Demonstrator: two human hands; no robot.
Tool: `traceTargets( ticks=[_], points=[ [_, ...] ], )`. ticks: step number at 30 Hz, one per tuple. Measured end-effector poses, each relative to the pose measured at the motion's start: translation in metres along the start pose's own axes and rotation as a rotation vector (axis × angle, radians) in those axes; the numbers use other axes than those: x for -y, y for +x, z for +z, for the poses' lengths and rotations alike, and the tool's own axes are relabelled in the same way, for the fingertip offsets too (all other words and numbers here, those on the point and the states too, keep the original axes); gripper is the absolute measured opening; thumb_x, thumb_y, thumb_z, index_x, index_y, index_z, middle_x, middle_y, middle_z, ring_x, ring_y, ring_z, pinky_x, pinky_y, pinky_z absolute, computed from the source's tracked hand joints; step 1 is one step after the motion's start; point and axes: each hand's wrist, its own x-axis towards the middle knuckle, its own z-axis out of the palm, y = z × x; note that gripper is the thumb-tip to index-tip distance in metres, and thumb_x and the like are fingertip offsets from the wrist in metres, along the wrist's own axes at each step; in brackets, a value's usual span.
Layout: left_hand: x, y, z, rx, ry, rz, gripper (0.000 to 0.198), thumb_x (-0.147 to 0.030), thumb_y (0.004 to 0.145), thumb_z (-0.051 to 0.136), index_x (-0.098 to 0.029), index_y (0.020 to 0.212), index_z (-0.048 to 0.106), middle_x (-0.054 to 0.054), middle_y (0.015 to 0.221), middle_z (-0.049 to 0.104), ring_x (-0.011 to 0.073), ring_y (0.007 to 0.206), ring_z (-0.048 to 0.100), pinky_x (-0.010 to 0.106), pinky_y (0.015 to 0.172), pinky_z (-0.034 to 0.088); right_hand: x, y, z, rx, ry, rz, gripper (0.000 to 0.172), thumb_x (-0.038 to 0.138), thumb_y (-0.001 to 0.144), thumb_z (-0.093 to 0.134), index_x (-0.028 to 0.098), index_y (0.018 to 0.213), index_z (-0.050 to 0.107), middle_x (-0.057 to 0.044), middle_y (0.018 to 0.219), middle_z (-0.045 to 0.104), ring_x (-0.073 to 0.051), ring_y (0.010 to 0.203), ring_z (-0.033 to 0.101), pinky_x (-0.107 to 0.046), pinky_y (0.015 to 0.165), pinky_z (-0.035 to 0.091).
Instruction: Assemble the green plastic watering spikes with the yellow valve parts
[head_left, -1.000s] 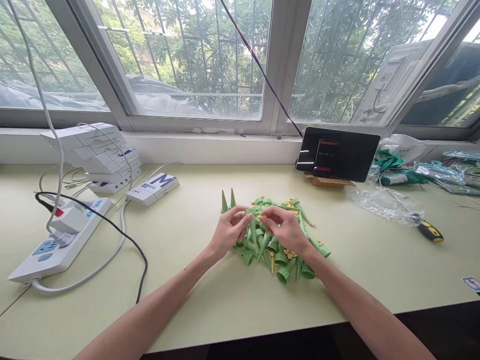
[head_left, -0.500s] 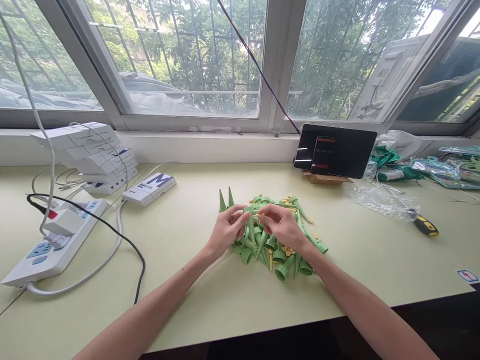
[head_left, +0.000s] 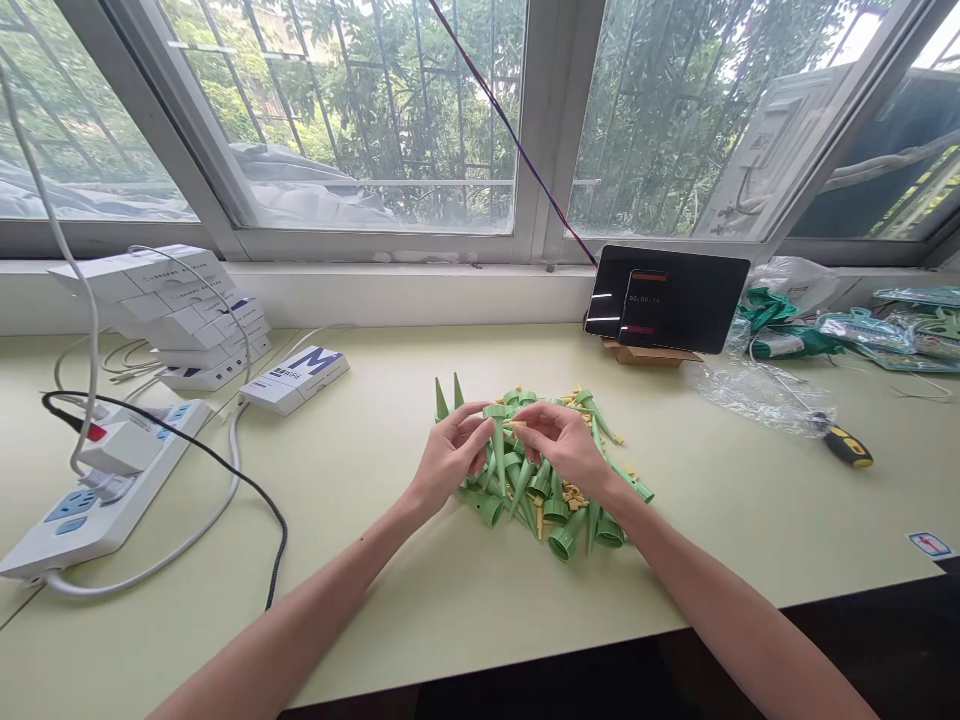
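Note:
My left hand [head_left: 455, 452] is closed on a green plastic plant watering spike [head_left: 498, 445], its wide collar up and its tip pointing down. Close by on the right, my right hand [head_left: 561, 440] pinches a small yellow plastic piece [head_left: 516, 425] beside the spike's collar. Whether the two parts touch I cannot tell. Beneath and around both hands lies a pile of green spikes [head_left: 567, 538] mixed with small yellow pieces [head_left: 575, 497]. Two green spikes [head_left: 456, 391] stand tip up just behind my left hand.
A tablet and a phone with a timer [head_left: 645, 300] lean on a cardboard stand at the back. Left are a power strip [head_left: 112, 510], cables, stacked white boxes [head_left: 187, 320] and a single box [head_left: 296, 380]. Right lie a screwdriver [head_left: 849, 447] and plastic bags [head_left: 795, 345].
The view has shifted slightly. The held spike stands a little more upright, and the yellow piece shows more clearly beside its collar. Both hands keep their grip.

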Motion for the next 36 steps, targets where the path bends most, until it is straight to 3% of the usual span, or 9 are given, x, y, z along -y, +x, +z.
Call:
traceTargets(
  ticks=[11,17,25,32,36],
  points=[
    [0.0015,-0.0005,-0.0001,0.021,0.082,0.056,0.04,-0.043,0.085,0.066,-0.021,0.118,0.06,0.001,0.08,0.061,0.004,0.043,0.044,0.018,0.039,0.034,0.0011,-0.0007,-0.0015,0.033,-0.011,0.049,0.029,0.045,0.08,0.072,0.019,0.089,0.066,-0.001,0.069,0.066,-0.011,0.05,0.054,-0.025,0.048,0.048],
    [0.0016,-0.0005,0.0016,-0.009,0.033,0.018,0.039,-0.044,0.084,0.066,-0.019,0.113,0.061,-0.003,0.067,0.055,0.0043,0.041,0.04,0.018,0.037,0.032,0.0024,-0.0043,0.0012,-0.006,-0.172,-0.085,0.019,0.039,0.087,0.065,0.02,0.09,0.066,0.0,0.069,0.061,-0.012,0.056,0.053,-0.026,0.054,0.047],
    [0.0047,-0.001,0.0008,0.01,0.1,0.072,0.036,-0.041,0.086,0.066,-0.02,0.114,0.061,-0.001,0.076,0.057,0.0039,0.042,0.044,0.018,0.038,0.034,0.0013,-0.002,-0.0014,0.066,-0.011,0.041,0.024,0.041,0.084,0.068,0.018,0.089,0.064,-0.001,0.071,0.066,-0.011,0.051,0.054,-0.024,0.048,0.047],
    [0.0075,-0.0005,0.0008,0.007,0.096,0.057,0.037,-0.043,0.088,0.062,-0.019,0.117,0.059,-0.003,0.069,0.054,0.0036,0.04,0.041,0.017,0.036,0.031,0.0039,-0.0055,0.0016,0.012,-0.201,-0.103,0.017,0.036,0.088,0.063,0.019,0.088,0.065,0.001,0.069,0.061,-0.011,0.059,0.054,-0.024,0.057,0.048],
    [0.008,-0.0014,0.0021,0.002,0.11,0.079,0.035,-0.041,0.088,0.062,-0.019,0.115,0.059,-0.003,0.071,0.052,0.0029,0.039,0.042,0.017,0.036,0.032,0.0039,-0.0044,0.0009,0.036,-0.124,-0.041,0.017,0.036,0.087,0.064,0.019,0.088,0.063,0.0,0.069,0.061,-0.011,0.055,0.054,-0.024,0.052,0.046]
  ],
)
